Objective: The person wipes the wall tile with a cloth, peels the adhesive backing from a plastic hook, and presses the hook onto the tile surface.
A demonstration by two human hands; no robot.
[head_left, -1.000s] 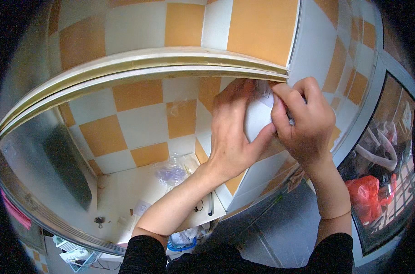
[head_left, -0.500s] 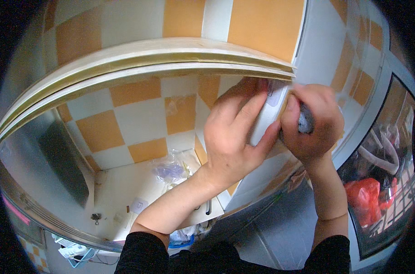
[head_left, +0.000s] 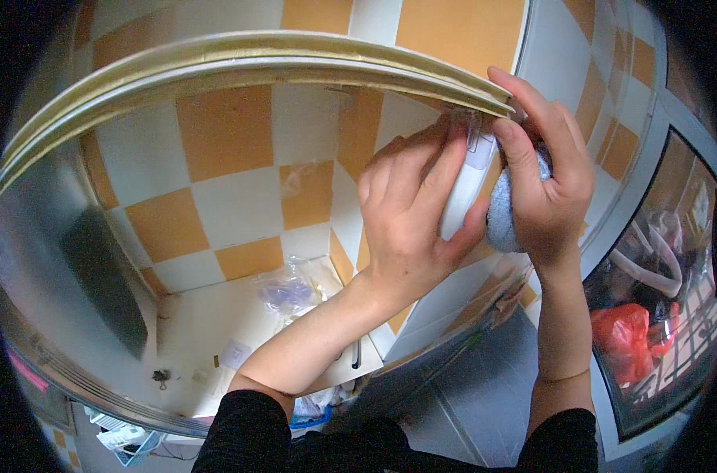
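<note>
My left hand [head_left: 409,205] is closed round a white, rounded plastic object [head_left: 463,193] with a tan strip along its right side and a clear part at its top. That object stands upright just under the right end of the two stacked shelf boards [head_left: 295,59]. Up at the boards' right corner, my right hand [head_left: 551,177] has its thumb and index finger on either side of the edge. A bunched pale blue-grey cloth [head_left: 502,213] is tucked in the right palm, beside the white object. The left fingertips are partly hidden behind that object.
Below lies a cream lower shelf [head_left: 189,331] with a clear plastic bag [head_left: 287,292] and a black binder clip [head_left: 161,377]. Orange and white tiles [head_left: 236,201] cover the wall. To the right, a framed glass panel [head_left: 650,315] shows a red bag behind it.
My right hand has opened its grip somewhat and reached up to the board corner, showing more of the cloth. The boards appear higher in view. The left hand keeps holding the white object.
</note>
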